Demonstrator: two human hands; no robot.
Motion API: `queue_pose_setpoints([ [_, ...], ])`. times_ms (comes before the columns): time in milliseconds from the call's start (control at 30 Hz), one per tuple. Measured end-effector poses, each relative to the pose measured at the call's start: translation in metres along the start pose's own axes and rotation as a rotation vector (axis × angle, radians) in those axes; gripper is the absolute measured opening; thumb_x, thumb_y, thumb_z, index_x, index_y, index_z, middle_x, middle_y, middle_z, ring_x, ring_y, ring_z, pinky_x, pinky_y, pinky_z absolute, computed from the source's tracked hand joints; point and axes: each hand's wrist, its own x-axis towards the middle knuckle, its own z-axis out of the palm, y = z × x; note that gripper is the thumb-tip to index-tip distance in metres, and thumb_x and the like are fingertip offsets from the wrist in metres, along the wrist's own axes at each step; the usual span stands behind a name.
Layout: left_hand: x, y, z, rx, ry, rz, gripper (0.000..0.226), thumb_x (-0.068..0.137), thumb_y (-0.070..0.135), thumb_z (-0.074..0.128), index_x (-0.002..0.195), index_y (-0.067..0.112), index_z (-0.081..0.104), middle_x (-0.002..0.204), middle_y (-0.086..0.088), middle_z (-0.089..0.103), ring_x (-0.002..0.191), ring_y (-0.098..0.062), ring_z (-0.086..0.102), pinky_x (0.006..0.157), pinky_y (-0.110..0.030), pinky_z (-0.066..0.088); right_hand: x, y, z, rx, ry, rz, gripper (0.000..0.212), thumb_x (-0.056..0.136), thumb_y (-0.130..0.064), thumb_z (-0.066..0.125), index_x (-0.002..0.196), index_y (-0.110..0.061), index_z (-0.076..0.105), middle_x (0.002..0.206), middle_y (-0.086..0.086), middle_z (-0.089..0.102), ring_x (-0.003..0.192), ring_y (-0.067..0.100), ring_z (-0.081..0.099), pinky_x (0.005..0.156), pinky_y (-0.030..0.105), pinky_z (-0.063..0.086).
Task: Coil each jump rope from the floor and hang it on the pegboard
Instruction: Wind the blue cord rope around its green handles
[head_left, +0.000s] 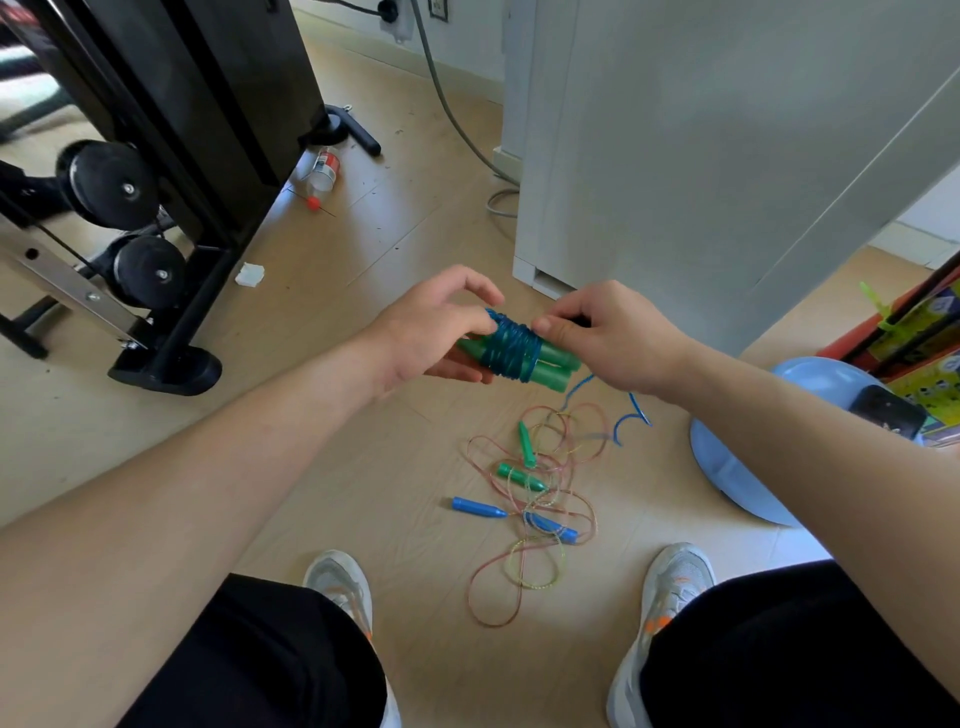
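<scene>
My left hand (436, 332) grips two green handles (553, 366) held side by side, with a blue jump rope (511, 348) wound tightly around them. My right hand (608, 338) pinches the blue rope at the right side of the winding. A loose blue tail (631, 410) hangs down from my right hand toward the floor. On the floor between my feet lies a tangle of thin multicoloured ropes (530, 519) with two small green handles (522, 475) and two blue handles (478, 506). No pegboard is in view.
A black exercise machine (156, 182) stands at the left. A white cabinet (701, 156) rises ahead on the right, with a grey cable (457, 119) beside it. A light blue round stool (737, 457) holding a phone (885, 410) sits at the right. A bottle (324, 169) lies on the wooden floor.
</scene>
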Motion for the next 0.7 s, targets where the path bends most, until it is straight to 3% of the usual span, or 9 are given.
queue_pose_setpoints([
  [100, -0.003, 0.001, 0.005, 0.102, -0.139, 0.008, 0.015, 0.094, 0.025, 0.066, 0.108, 0.021, 0.067, 0.097, -0.008, 0.068, 0.069, -0.023, 0.069, 0.066, -0.032, 0.06, 0.001, -0.003, 0.004, -0.045, -0.027, -0.002, 0.035, 0.1, -0.032, 0.055, 0.075, -0.01, 0.066, 0.058, 0.0, 0.04, 0.052, 0.013, 0.032, 0.052, 0.029, 0.028],
  [233, 0.001, -0.008, 0.014, 0.248, -0.092, 0.069, 0.043, 0.067, 0.026, 0.09, 0.098, 0.018, 0.061, 0.081, -0.007, 0.07, 0.058, -0.018, 0.065, 0.052, -0.029, 0.053, 0.001, -0.004, 0.01, -0.045, -0.059, 0.001, 0.036, 0.1, -0.034, 0.053, 0.085, -0.007, 0.071, 0.058, 0.0, 0.044, 0.052, 0.011, 0.035, 0.053, 0.03, 0.031],
  [500, 0.003, -0.014, 0.012, 0.256, -0.094, 0.177, 0.046, 0.067, 0.019, 0.09, 0.091, 0.012, 0.052, 0.074, -0.007, 0.068, 0.057, -0.022, 0.063, 0.046, -0.028, 0.045, 0.004, 0.013, 0.003, 0.153, -0.03, -0.034, 0.029, 0.089, -0.038, 0.071, 0.08, -0.011, 0.071, 0.067, 0.014, 0.056, 0.061, 0.014, 0.042, 0.057, 0.028, 0.035],
  [633, 0.002, -0.008, 0.011, 0.179, -0.13, 0.224, 0.041, 0.07, 0.016, 0.088, 0.091, 0.012, 0.053, 0.08, -0.01, 0.069, 0.061, -0.024, 0.065, 0.048, -0.028, 0.047, 0.005, 0.024, -0.001, 0.341, -0.045, 0.014, 0.045, 0.078, -0.061, 0.071, 0.073, -0.017, 0.067, 0.066, 0.008, 0.049, 0.063, 0.019, 0.039, 0.059, 0.03, 0.032],
  [700, 0.0, -0.005, 0.011, 0.103, -0.138, 0.225, 0.039, 0.069, 0.017, 0.086, 0.092, 0.012, 0.054, 0.078, -0.005, 0.069, 0.063, -0.024, 0.065, 0.05, -0.027, 0.049, 0.003, 0.028, 0.001, 0.402, -0.027, 0.067, 0.052, 0.08, -0.063, 0.065, 0.077, -0.011, 0.067, 0.064, 0.005, 0.046, 0.062, 0.019, 0.038, 0.055, 0.028, 0.033],
])
